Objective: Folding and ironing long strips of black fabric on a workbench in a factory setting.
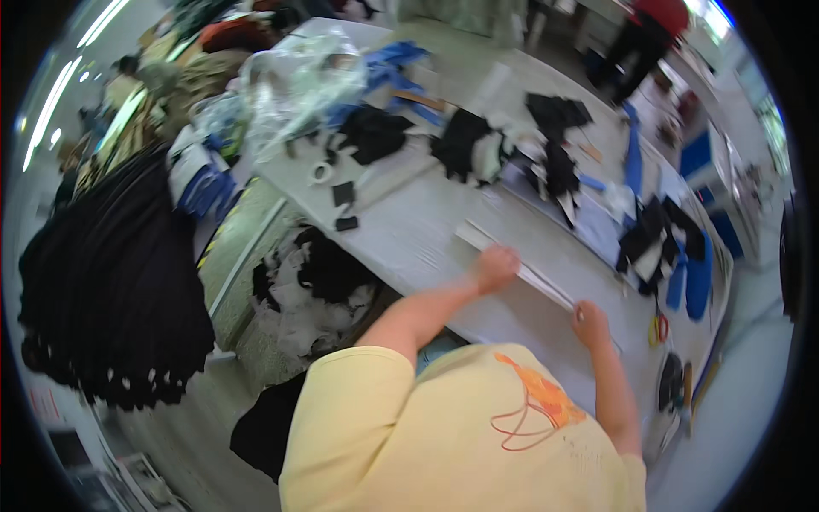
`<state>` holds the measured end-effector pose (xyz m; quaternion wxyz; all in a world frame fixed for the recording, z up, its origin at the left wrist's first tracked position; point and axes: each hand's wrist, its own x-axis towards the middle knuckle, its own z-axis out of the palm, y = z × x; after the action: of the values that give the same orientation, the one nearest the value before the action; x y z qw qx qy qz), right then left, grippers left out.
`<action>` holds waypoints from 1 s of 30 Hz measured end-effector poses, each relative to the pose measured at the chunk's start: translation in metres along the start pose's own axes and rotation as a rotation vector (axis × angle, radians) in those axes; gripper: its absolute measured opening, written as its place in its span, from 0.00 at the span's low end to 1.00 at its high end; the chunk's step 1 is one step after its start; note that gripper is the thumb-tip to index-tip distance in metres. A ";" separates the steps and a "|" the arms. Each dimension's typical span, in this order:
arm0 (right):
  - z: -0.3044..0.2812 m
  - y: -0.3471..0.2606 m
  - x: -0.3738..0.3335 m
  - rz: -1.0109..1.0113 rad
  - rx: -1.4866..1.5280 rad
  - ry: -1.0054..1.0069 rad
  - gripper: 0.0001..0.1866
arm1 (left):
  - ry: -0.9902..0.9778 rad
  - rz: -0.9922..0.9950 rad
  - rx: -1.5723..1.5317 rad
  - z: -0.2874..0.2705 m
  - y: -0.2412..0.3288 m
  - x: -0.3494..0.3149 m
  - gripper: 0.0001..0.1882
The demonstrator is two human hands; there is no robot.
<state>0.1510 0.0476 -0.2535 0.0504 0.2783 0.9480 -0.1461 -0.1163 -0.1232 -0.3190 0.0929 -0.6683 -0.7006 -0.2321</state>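
Note:
A long, narrow white strip [546, 286] runs slantwise over the table in front of me, and it looks folded or layered. I cannot tell whether it is cloth or paper. My left hand [496, 269] is closed on it partway along, with its far left end sticking out past the fingers. At the strip's near right end my right hand [589, 324] is closed in a pinch. The stretch between my hands looks straight. Both hands are over the pale covered table [426, 239].
Black cloth pieces [465, 145] lie across the table's far side, with clear plastic sheeting [299, 77] behind. Scissors [658, 328] with red and yellow handles lie at the right edge. A roll of tape [320, 172] sits left. Black fabric [111, 282] hangs at left. A person [640, 47] stands far off.

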 end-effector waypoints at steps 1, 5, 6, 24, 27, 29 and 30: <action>-0.001 0.006 -0.001 0.013 -0.004 -0.045 0.08 | -0.120 -0.043 -0.057 -0.009 -0.003 0.008 0.06; -0.011 -0.007 -0.001 -0.013 0.009 -0.088 0.28 | -0.118 0.017 -0.075 -0.013 -0.035 0.019 0.02; -0.013 -0.014 -0.005 -0.069 -0.002 0.027 0.24 | -0.187 0.036 -0.056 -0.024 -0.040 0.026 0.03; -0.072 0.088 -0.067 0.307 0.566 -0.339 0.13 | -1.186 -0.301 -0.478 -0.091 -0.050 0.104 0.11; -0.065 0.100 -0.065 0.309 0.596 -0.407 0.13 | -1.272 -0.331 -0.499 -0.064 -0.054 0.102 0.12; -0.048 0.112 -0.065 0.324 0.614 -0.363 0.15 | -1.314 -0.324 -0.490 -0.055 -0.048 0.110 0.12; -0.040 0.117 -0.064 0.333 0.622 -0.365 0.15 | -1.335 -0.358 -0.439 -0.051 -0.045 0.113 0.13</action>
<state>0.2681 0.1208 -0.2333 0.1541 0.3999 0.7757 -0.4633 -0.1800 -0.0452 -0.2340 -0.5302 -0.5459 -0.6439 0.0784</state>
